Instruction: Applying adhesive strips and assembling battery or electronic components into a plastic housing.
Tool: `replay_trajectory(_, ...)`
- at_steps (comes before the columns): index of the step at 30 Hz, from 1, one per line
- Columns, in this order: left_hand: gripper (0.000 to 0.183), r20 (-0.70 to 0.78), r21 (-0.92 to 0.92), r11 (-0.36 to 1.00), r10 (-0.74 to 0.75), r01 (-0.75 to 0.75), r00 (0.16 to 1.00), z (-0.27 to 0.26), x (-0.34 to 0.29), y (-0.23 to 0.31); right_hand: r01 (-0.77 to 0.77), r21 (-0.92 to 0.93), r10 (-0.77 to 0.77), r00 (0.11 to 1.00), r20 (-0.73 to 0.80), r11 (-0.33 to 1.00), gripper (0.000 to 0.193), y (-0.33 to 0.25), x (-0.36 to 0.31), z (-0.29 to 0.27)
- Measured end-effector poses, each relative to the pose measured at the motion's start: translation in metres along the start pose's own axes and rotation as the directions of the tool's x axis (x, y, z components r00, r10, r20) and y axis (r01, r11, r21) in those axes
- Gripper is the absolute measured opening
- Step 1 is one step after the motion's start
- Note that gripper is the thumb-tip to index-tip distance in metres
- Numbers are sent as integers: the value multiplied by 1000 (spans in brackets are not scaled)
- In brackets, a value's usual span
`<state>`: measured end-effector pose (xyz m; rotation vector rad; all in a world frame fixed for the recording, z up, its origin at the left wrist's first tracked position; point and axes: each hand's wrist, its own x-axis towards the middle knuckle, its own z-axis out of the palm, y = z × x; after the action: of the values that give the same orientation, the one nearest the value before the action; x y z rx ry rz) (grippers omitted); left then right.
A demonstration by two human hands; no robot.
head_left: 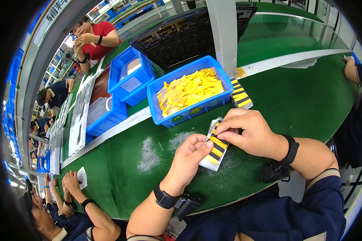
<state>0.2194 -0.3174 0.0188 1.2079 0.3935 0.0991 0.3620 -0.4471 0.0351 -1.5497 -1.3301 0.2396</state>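
A small sheet with yellow and black stripes on a pale backing [214,158] is tilted above the green tabletop in front of me. My left hand [192,152] grips its left edge, thumb on top and fingers curled beneath. Over the sheet's upper part, my right hand [249,129] is closed, thumb and forefinger pinched at a stripe. What lies between those fingertips is too small to make out. Just beyond, a blue bin [197,111] holds a heap of yellow strips [191,90]. A similar striped stack [240,94] lies against the bin's right side.
More blue bins [138,86] stand at the far left, near a black crate [181,40] leaning by a white post [224,36]. Whitish scuffs [148,154] mark the green table [120,168]. Co-workers sit at left, one in red [102,34] across; another's arm [352,72] shows at right.
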Motion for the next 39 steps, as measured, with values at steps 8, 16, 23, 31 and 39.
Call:
replay_trajectory(8, 24, -9, 37, 999, 17, -17, 1000, 3, 0, 0, 55, -76, -55, 999, 1, 996, 8, 2, 0, 2)
replay_trajectory(16, 25, 13, 11, 999, -50, 50, 999, 0, -1, 1, 322, -369, -346, 938, 2, 872, 10, -1, -2, 3)
replay_trajectory(23, 24, 24, -37, 999, -35, 36, 999, 2, -1, 1, 277, -263, -304, 950, -69, 924, 10, 2, -1, 4)
replay_trajectory(31, 24, 69, -100, 993, -59, 66, 996, -2, 1, 2, 122, 22, -121, 991, -58, 992, 12, 3, 1, 1)
replay_trajectory(39, 25, 57, -71, 996, -42, 46, 997, -1, 0, 0, 61, 8, -61, 998, 1, 998, 11, 3, 1, 0)
